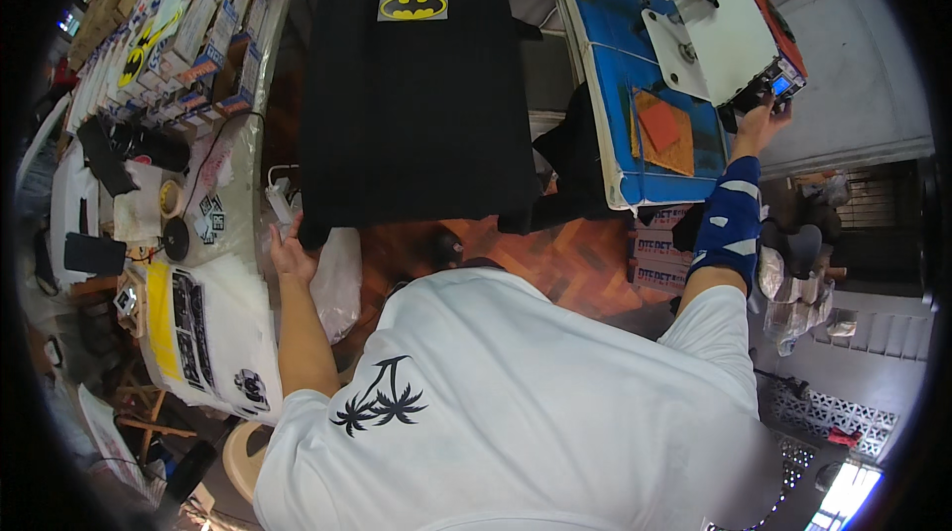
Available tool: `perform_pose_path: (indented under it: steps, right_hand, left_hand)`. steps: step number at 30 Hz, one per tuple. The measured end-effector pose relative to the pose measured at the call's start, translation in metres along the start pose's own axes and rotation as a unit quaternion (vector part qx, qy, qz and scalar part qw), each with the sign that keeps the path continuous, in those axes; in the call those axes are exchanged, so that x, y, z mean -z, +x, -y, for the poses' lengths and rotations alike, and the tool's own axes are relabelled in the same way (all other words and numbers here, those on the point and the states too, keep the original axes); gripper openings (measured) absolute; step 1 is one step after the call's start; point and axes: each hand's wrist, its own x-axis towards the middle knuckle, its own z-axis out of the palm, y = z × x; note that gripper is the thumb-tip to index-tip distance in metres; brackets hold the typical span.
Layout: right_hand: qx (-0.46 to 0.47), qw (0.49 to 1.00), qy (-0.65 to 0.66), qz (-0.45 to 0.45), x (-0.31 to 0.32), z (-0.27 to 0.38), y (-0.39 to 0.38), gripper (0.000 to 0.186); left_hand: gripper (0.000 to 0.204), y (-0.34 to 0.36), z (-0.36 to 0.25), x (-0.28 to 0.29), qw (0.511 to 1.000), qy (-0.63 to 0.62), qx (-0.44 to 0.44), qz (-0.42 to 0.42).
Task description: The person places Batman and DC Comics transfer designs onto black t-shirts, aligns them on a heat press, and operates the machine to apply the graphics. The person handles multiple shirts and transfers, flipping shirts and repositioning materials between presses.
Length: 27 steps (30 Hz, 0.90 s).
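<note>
A black shirt is spread flat over a board in front of me, with a yellow and black bat emblem on a pale film near its far edge. My left hand is at the shirt's near left corner, fingers stretched and apart, holding nothing. Whether it touches the cloth is unclear. My right arm reaches far right, where my right hand has its fingers around the lower edge of a small control box with a lit blue screen. This box is mounted on a white heat press.
Beside the press, a blue-topped table carries orange and brown pads. Boxes crowd the left table, along with a tape roll, a phone and printed sheets. A plastic bag hangs below my left hand.
</note>
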Motion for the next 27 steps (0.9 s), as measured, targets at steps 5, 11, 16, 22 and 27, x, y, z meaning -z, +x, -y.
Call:
perform_pose_path:
  steps: [5,11,16,22,27]
  right_hand:
    - [0.184,0.956,-0.209,-0.091,-0.003,0.053,-0.064,0.042]
    - [-0.154,0.899,-0.024,0.409,-0.039,0.078,-0.364,0.050]
    - [-0.566,0.669,0.060,0.478,0.008,0.048,-0.384,0.049]
    - [-0.478,0.708,0.265,0.447,-0.007,0.113,-0.259,0.027]
    - [-0.421,0.697,0.484,0.321,-0.226,0.128,-0.117,0.021]
  left_hand:
    - [0.048,-0.014,-0.030,0.006,0.981,0.195,-0.018,0.000]
    - [0.020,-0.065,-0.061,-0.052,0.916,0.384,-0.029,-0.111]
    - [0.019,-0.080,-0.118,-0.031,0.827,0.558,0.011,-0.059]
    - [0.035,-0.063,-0.153,-0.144,0.898,0.343,-0.176,0.213]
    - [0.036,0.070,-0.230,-0.349,0.924,0.152,-0.215,0.276]
